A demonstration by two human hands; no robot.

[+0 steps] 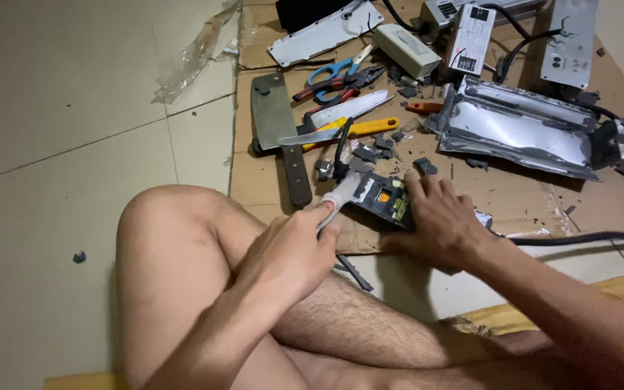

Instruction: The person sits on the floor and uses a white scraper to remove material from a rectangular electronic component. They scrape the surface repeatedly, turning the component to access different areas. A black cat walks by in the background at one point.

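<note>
Black device (383, 200) pinned by right hand (438, 224); left hand (290, 249) grips tool (337, 198).

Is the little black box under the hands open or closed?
Open. The black box shows its yellow and orange insides, with broken grey pieces lying around it on the cardboard.

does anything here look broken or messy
Yes. The dark electronic unit under the right hand is cracked open, its insides showing. Dark broken fragments litter the cardboard around it, one chip lies out on the floor tiles, and the silvery housing looks bent and torn.
</note>
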